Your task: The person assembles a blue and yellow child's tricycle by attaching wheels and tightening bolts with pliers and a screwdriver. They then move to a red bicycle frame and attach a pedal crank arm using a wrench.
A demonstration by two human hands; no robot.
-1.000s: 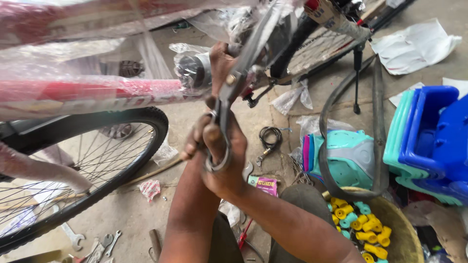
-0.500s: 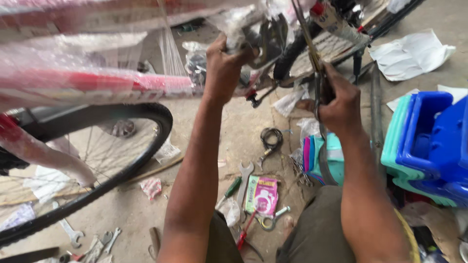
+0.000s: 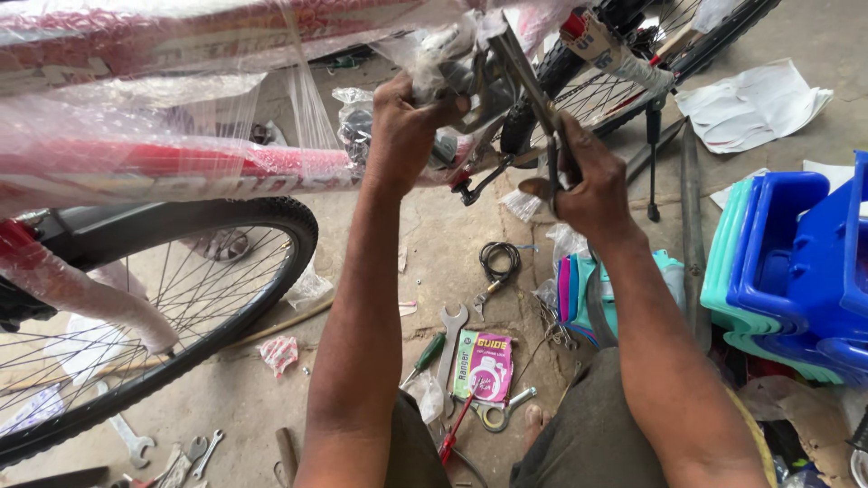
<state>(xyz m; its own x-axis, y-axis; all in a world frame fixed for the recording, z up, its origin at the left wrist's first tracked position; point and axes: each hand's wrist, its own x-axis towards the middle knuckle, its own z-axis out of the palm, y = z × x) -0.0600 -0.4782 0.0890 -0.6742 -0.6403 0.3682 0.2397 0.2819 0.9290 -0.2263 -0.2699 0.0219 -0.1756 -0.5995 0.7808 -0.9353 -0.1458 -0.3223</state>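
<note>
A red bicycle frame [image 3: 181, 167] wrapped in clear plastic film stretches across the top left. My left hand [image 3: 407, 122] grips the wrapped part of the bicycle near its crank, fingers closed on plastic and metal. My right hand [image 3: 588, 185] holds a pair of large metal scissors [image 3: 529, 86], blades pointing up and left into the plastic wrap beside my left hand. A black-tyred spoked wheel [image 3: 271, 271] sits lower left, below the frame.
On the concrete floor lie a spanner [image 3: 449, 339], a green-handled screwdriver [image 3: 425, 354], a pink leaflet [image 3: 484, 364], a coiled black cable [image 3: 499, 260] and more spanners [image 3: 131, 441]. Stacked blue and teal plastic stools [image 3: 796, 262] stand at right. White paper [image 3: 750, 104] lies top right.
One second ago both hands were together on the scissors. My left hand then moved up to grip the wrapped bicycle part, and my right hand now brings the scissors up toward it.
</note>
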